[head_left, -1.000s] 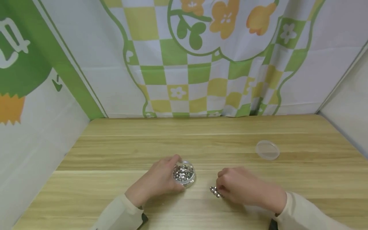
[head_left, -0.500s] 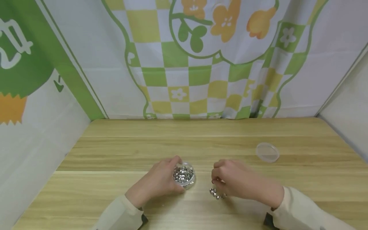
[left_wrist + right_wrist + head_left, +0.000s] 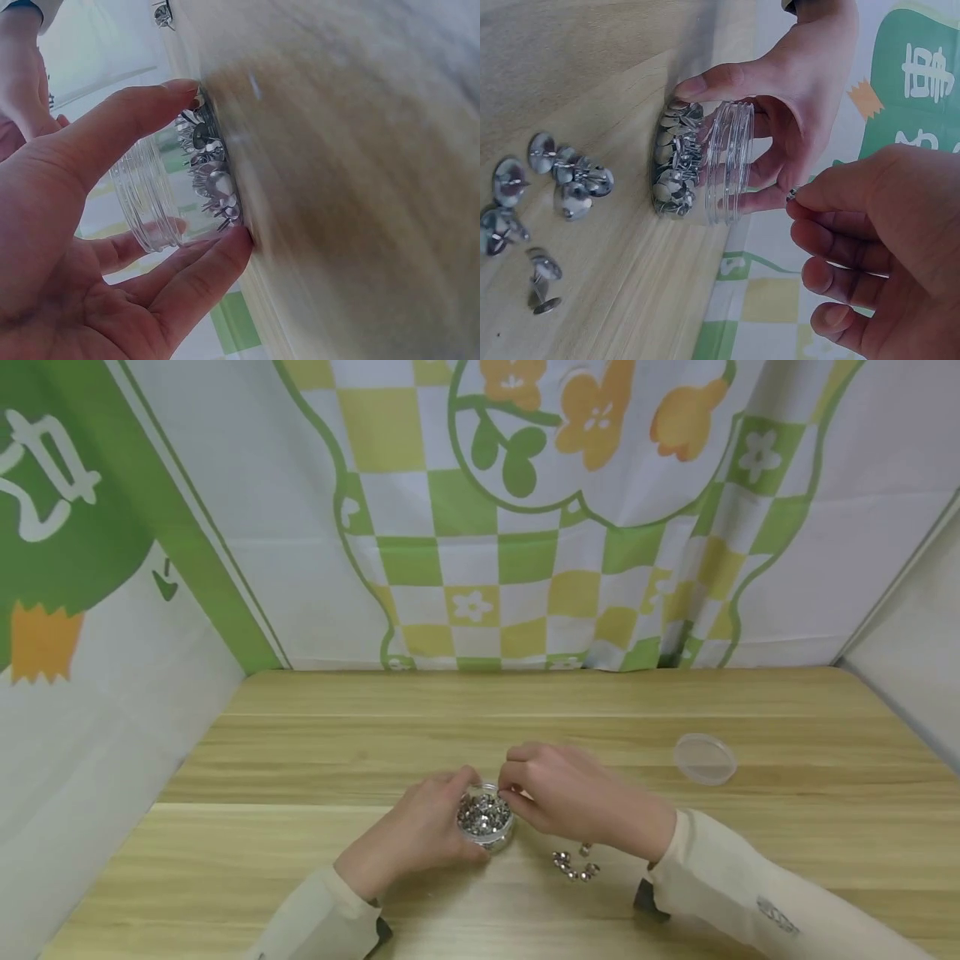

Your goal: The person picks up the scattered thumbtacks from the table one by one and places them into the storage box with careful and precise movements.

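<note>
Leaving the loose thumbtacks (image 3: pixel 575 204) lying right of the jar (image 3: pixel 731 161), the right hand (image 3: pixel 558 789) is now reaching its rim, pinching what looks like a tack (image 3: pixel 792 194), apparently gathering them in, while the left hand (image 3: pixel 431 822) is gripping the jar.

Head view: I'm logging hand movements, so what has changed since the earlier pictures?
The right hand moved left and away from the person, from the loose thumbtacks to the rim of the clear jar. It now pinches a tiny metal piece; when it was taken is unclear. The left hand still grips the jar, and the lid still lies on the table to the right.
</note>
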{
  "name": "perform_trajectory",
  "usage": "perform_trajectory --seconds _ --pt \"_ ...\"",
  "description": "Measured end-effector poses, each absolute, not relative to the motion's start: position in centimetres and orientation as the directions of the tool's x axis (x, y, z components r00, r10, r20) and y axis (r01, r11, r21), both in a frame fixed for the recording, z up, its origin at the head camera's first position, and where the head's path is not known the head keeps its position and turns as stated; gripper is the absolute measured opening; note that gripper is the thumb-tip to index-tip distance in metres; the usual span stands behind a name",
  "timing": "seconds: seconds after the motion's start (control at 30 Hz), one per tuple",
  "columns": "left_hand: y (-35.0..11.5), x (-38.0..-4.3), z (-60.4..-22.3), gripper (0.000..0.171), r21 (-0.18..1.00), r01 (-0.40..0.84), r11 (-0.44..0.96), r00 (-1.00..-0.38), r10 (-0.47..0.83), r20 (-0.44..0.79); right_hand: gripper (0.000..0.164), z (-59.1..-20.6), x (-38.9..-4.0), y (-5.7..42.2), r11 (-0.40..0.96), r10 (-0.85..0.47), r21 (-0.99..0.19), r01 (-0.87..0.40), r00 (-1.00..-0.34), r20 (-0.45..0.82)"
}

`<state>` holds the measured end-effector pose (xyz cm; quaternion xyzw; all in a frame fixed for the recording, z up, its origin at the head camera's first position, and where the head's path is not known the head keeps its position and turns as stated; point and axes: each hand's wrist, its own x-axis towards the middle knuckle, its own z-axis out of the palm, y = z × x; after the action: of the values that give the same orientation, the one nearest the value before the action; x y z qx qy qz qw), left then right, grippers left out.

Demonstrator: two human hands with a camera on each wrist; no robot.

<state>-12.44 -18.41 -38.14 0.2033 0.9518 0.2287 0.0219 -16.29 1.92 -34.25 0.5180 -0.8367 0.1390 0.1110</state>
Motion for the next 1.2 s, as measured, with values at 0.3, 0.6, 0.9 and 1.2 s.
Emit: perform_trajectory --seconds 0.3,0.6,0.9,1.2 --pt "-18.3 -12.3 -37.9 0.069 0.453 0.367 0.812 -0.919 0.391 0.044 0.005 -34.3 -16.3 1.8 0.420 -0.843 -0.103 -0.902 -0.430 0.324" --pt "-18.4 -12.2 -37.8 0.071 0.468 0.351 0.811 -0.924 0.382 0.031 0.012 -35.0 -14.8 5.2 0.402 -0.883 -0.103 -0.910 -0.415 0.219" --pt "-18.4 -12.3 -37.8 0.073 0.460 0.329 0.825 -0.932 0.363 0.017 0.019 -36.1 -14.3 6.8 0.430 -0.881 -0.133 -0.893 -0.447 0.157" --pt "-18.2 -12.4 -38.0 0.073 0.450 0.339 0.826 -0.929 0.369 0.023 0.019 -36.7 -14.2 6.9 0.473 -0.870 -0.138 -0.870 -0.486 0.084"
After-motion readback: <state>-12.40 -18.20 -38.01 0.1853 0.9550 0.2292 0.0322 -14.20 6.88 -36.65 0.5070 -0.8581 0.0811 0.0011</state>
